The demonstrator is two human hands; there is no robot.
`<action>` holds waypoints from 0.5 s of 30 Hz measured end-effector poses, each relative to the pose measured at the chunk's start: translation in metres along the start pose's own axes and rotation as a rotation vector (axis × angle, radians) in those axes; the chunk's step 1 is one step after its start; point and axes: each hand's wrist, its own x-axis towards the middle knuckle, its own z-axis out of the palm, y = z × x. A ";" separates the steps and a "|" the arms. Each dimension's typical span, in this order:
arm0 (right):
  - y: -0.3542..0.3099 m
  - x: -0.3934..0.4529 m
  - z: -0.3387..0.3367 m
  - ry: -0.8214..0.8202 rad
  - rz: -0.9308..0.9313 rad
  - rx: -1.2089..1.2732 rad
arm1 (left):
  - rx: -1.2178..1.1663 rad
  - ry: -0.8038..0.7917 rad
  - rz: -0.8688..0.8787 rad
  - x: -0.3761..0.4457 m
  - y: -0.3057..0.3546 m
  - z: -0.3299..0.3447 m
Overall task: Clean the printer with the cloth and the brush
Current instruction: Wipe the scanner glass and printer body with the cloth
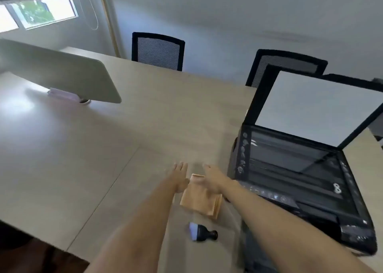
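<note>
Both bare arms reach forward over the pale wood counter [87,152]. The left hand [180,176] is flat, fingers stretched out and spread, holding nothing, just left of the cloth [200,198]. The right hand [211,178] is above the far end of the cloth, fingers loosely extended; motion blur hides whether it touches the fabric, and it does not appear to grip anything.

The cloth is orange-tan, folded into a rough rectangle, and lies flat on the counter between the two forearms, just beside the printer's left side. The brush [202,233] lies on its side nearer the person than the cloth, apart from it, with pale bristles pointing left and a dark knobbed handle pointing right toward the printer.

The printer [300,179] is black and sits at the right edge of the counter. Its scanner lid [319,106] is raised, showing a white underside, and the dark glass bed below is exposed. A row of buttons runs down the printer's left edge.

Farther off, a grey divider panel [56,71] stands on the counter at left. Two dark mesh chairs [158,52] are along the far side, one partly hidden behind the raised lid. A window [39,13] shows at upper left.
</note>
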 end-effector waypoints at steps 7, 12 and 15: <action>0.029 0.005 0.080 -0.145 0.188 -0.140 | -0.090 0.065 -0.200 0.015 -0.007 0.081; 0.032 0.009 0.105 0.056 0.171 -0.209 | -0.159 0.364 -0.117 0.012 -0.005 0.108; 0.036 0.002 0.111 0.133 0.121 -0.255 | -0.315 0.462 -0.057 0.003 -0.006 0.112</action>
